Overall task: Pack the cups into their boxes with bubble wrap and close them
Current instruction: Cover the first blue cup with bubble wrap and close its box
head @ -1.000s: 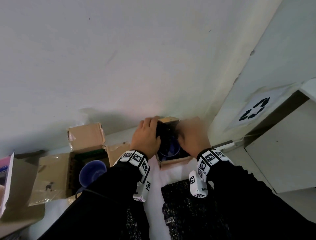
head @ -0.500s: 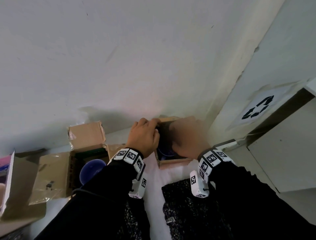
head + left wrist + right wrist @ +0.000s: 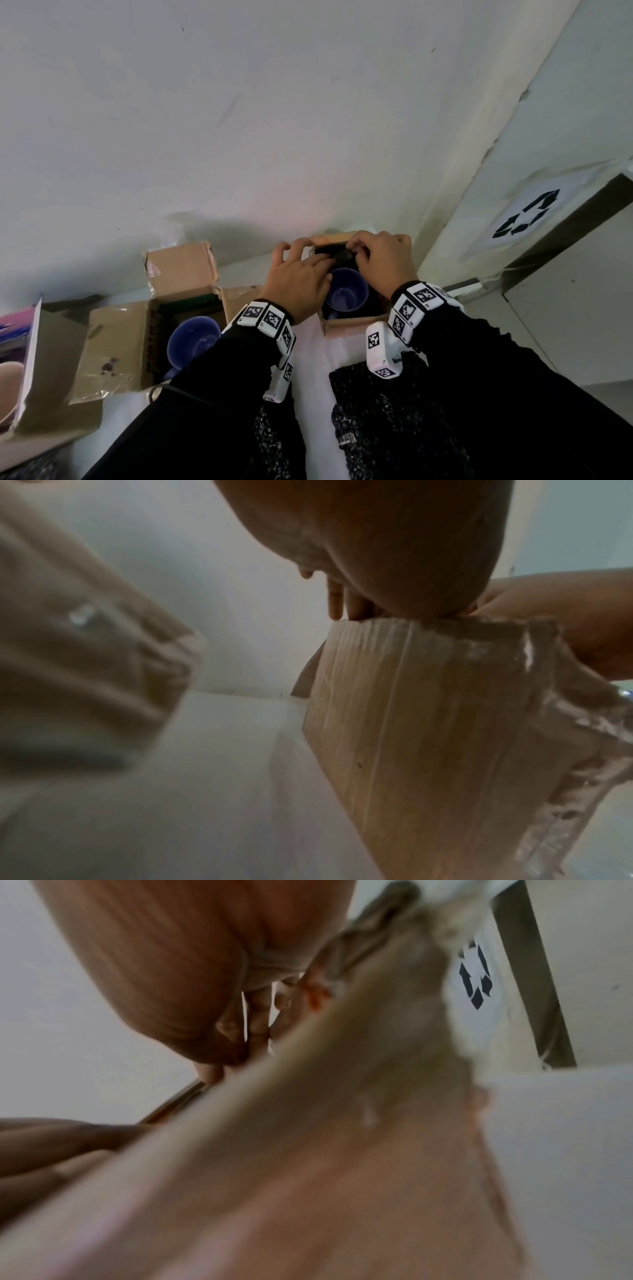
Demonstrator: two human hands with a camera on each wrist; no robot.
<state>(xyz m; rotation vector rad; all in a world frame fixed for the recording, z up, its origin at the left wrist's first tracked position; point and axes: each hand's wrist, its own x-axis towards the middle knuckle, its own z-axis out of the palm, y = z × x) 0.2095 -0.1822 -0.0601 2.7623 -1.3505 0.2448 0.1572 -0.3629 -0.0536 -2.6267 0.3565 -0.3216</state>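
Both blue cups (image 3: pixel 346 293) sit in open boxes (image 3: pixel 346 327); right hand (image 3: pixel 380 262) pinches dark wrap, left hand (image 3: pixel 298 279) lies flat-fingered; closing remains.

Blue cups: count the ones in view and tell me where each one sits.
2. One blue cup stands in the box between both hands; the other blue cup is in the open box to its left. Others may be hidden.

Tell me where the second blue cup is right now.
In the head view, the second blue cup sits in the open cardboard box at lower left, beside the left sleeve, untouched by either hand.
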